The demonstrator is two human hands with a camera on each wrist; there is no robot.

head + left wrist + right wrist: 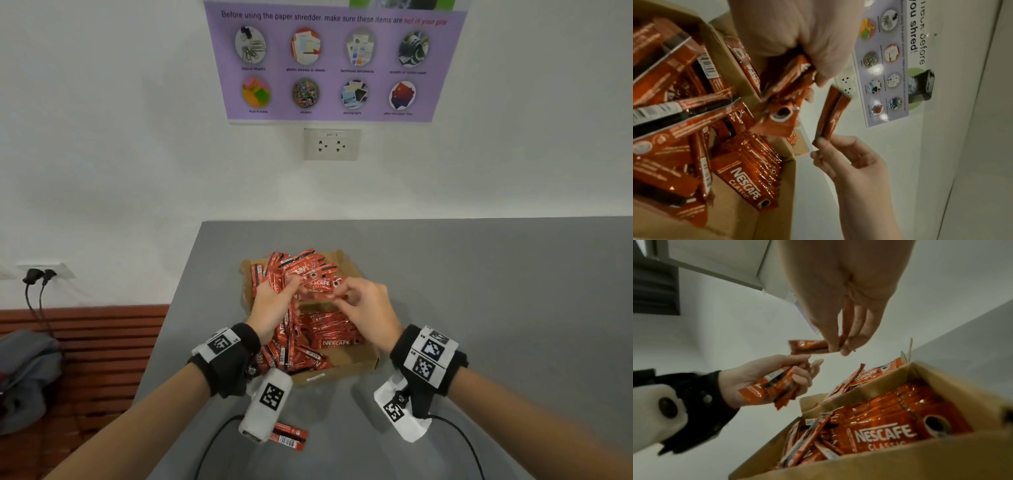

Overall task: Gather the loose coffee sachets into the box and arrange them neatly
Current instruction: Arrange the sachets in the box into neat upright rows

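Note:
A shallow cardboard box [356, 366] sits on the grey table, full of red Nescafe sachets. A neat stack of sachets [334, 334] lies at its right side, and a jumbled heap [294, 267] fills the far left. Above the box, my left hand [274, 301] grips a bundle of sachets [774, 386]. My right hand [363, 301] pinches one sachet [807, 346] by its end, right beside the left hand's bundle. One loose sachet [289, 438] lies on the table near the front, below my left wrist.
The table [496, 291] reaches to the white wall at the back; its left edge drops toward a red slatted bench [89, 342] with a grey bag [27, 370] on it. A wall socket [330, 144] and a purple poster [329, 61] hang above.

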